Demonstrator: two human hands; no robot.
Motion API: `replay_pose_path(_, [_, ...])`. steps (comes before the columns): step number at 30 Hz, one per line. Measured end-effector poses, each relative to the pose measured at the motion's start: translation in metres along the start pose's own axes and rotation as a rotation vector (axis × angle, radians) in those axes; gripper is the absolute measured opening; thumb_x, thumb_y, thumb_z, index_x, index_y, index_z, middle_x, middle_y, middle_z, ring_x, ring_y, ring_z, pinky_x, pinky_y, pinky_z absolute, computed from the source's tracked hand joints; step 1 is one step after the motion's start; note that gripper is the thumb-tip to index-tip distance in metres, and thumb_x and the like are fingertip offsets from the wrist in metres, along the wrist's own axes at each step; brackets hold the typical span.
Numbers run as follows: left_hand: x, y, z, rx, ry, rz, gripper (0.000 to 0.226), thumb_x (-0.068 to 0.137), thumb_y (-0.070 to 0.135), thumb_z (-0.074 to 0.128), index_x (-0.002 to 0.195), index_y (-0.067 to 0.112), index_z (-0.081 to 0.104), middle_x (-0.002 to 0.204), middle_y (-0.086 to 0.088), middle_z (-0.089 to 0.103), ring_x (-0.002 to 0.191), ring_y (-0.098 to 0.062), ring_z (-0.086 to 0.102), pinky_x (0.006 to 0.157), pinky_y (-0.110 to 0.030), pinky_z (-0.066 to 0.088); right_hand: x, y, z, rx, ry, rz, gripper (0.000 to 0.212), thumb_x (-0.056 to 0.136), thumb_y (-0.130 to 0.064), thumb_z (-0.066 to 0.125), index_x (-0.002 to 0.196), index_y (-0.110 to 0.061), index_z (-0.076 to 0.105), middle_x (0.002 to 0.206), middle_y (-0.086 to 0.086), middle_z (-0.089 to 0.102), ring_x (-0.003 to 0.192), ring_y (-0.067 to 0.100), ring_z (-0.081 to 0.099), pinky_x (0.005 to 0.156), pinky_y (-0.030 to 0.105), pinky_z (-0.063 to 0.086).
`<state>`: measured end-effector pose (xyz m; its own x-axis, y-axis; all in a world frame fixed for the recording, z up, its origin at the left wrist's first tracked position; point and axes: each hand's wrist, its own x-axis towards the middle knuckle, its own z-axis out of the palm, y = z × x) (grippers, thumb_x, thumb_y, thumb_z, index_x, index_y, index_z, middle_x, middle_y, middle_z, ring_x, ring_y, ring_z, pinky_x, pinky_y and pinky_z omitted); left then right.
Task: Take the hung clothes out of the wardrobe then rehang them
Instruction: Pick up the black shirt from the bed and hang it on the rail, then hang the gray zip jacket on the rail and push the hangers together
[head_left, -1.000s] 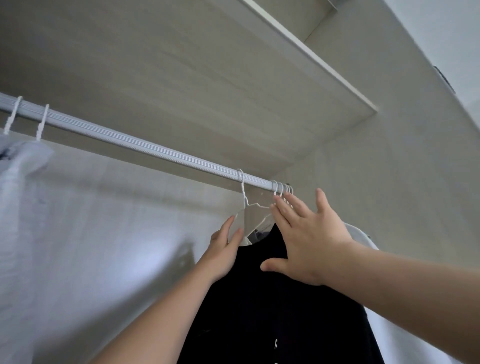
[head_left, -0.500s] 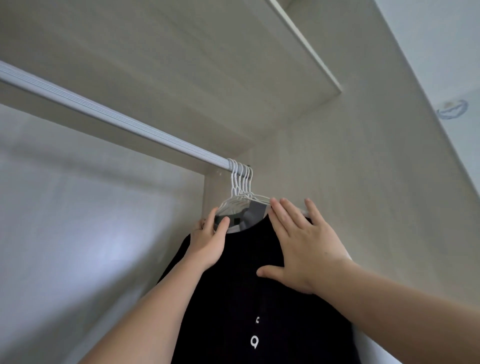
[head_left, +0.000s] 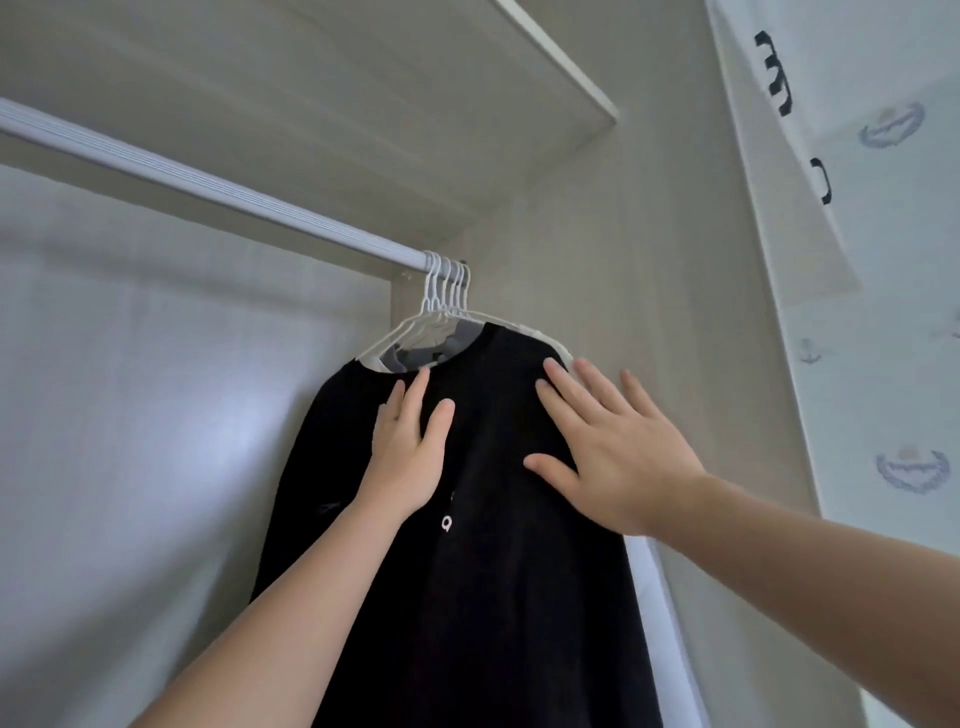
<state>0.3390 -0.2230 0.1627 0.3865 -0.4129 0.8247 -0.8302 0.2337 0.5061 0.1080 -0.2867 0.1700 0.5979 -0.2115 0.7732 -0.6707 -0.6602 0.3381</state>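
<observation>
While the black shirt (head_left: 498, 597) hangs, left hand (head_left: 408, 457) and right hand (head_left: 618, 457) press flat, fingers straight.

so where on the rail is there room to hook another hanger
The rail is bare from the picture's left edge up to the bunch of hanger hooks. It is crowded at the right end, where those hooks press together by the side wall. The left hand and right hand lie flat on the black shirt below.

Black garment (head_left: 498, 597), small white mark; white hangers (head_left: 447, 291); white rail (head_left: 208, 184); pale beige wardrobe wall (head_left: 649, 260).
</observation>
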Motion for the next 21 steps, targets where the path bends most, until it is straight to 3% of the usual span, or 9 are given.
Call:
replay_pose_path(3, [-0.061,0.033,0.019,-0.021,-0.057,0.086,0.053,0.099,0.057,0.034,0.150,0.056,0.016,0.164,0.019,0.001,0.151,-0.005,-0.006,0.124,-0.045,0.008,-0.062,0.017,-0.006,0.073,0.005,0.000,0.083,0.088,-0.071,0.002,0.156,-0.024,-0.001,0.163,-0.004,-0.012,0.150,0.020,-0.012,0.122,0.048,-0.002])
replay_pose_path(6, [-0.122,0.060,0.042,0.001,-0.064,0.131,0.058,0.093,0.065,0.028,0.150,0.055,0.017,0.164,0.021,0.001,0.150,-0.002,-0.008,0.124,-0.046,0.007,-0.128,0.032,-0.009,0.119,0.047,-0.009,0.079,0.094,-0.070,0.016,0.157,-0.023,0.012,0.164,-0.002,0.003,0.151,0.021,-0.003,0.121,0.052,0.006])
replay_pose_path(11, [-0.233,0.092,0.093,0.176,-0.106,0.150,0.064,0.092,0.065,0.024,0.153,0.047,0.016,0.166,0.010,-0.005,0.152,-0.012,-0.012,0.123,-0.047,0.000,-0.250,0.056,-0.004,0.197,-0.020,0.025,0.078,0.095,-0.068,0.021,0.157,-0.022,0.012,0.165,-0.003,0.002,0.151,0.020,-0.004,0.121,0.052,0.006])
replay_pose_path(15, [-0.322,0.115,0.140,0.333,-0.249,0.193,0.066,0.095,0.068,0.019,0.156,0.043,0.010,0.166,0.008,-0.011,0.151,-0.016,-0.018,0.120,-0.049,-0.007,-0.359,0.078,0.005,0.249,-0.163,0.109,0.078,0.095,-0.068,0.020,0.157,-0.022,0.009,0.165,-0.003,0.001,0.151,0.021,-0.005,0.120,0.053,0.007])
replay_pose_path(21, [-0.446,0.147,0.235,0.275,-0.561,0.174,0.068,0.094,0.066,0.026,0.156,0.042,0.011,0.166,0.007,-0.013,0.150,-0.017,-0.020,0.121,-0.048,-0.007,-0.525,0.128,0.011,0.275,-0.452,0.340,0.081,0.093,-0.071,0.012,0.157,-0.022,0.008,0.165,-0.003,0.000,0.151,0.022,-0.005,0.120,0.054,0.009])
